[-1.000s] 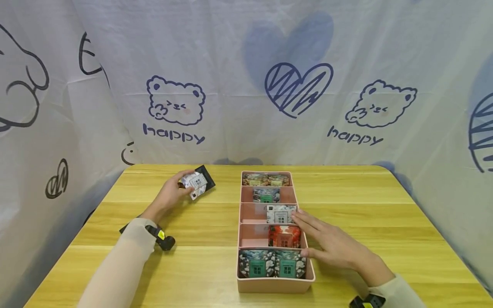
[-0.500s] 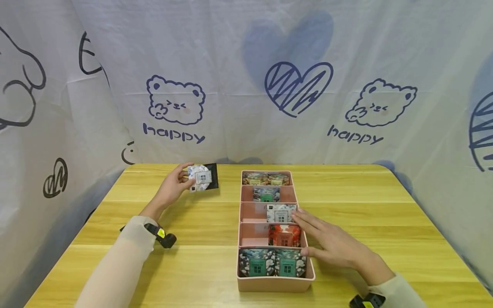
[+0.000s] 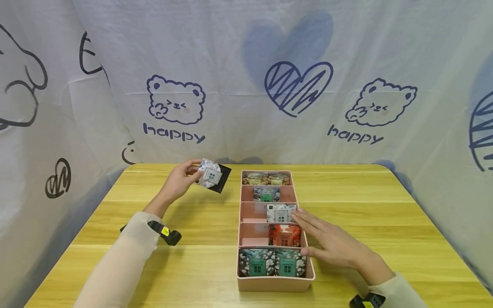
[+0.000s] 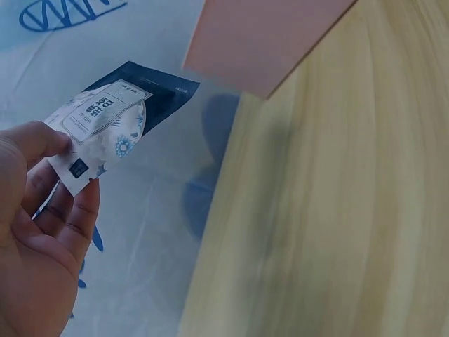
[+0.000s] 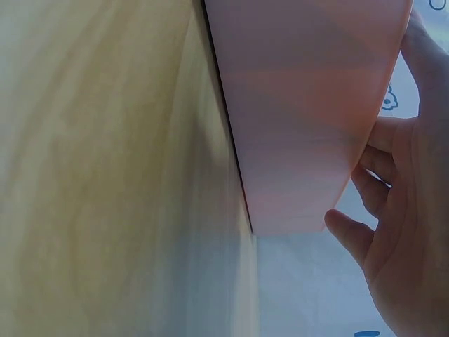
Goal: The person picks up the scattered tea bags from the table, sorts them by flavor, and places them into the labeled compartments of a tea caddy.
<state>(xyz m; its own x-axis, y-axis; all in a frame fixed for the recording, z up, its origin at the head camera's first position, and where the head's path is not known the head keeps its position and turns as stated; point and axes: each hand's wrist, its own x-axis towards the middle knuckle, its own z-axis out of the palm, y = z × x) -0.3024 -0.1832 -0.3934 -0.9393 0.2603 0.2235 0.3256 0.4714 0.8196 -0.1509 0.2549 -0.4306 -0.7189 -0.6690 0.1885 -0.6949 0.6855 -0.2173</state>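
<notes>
My left hand (image 3: 180,182) pinches a tea sachet (image 3: 211,174) by one end, thumb on its printed face. In the left wrist view the sachet (image 4: 105,116) has a white floral print with a pale label and a black far end. It is held above the table, left of a long pink divided box (image 3: 275,285). At the box's right side rests my right hand (image 3: 333,244), its fingers extended along the rim near a white sachet (image 3: 281,213). The right wrist view has those fingertips at the edge of the pink wall (image 5: 302,126).
Other compartments hold a red sachet (image 3: 285,236), green-labelled sachets (image 3: 257,263) at the front, a dark one (image 3: 266,195) and yellow-labelled ones (image 3: 254,179) at the back. A dark object (image 3: 123,228) shows partly behind my left forearm on the wooden table (image 3: 200,265). A printed curtain hangs behind.
My left hand has carried the tea sachet up and to the right, toward the box, turning it on the way. The right hand and the box have stayed in place.
</notes>
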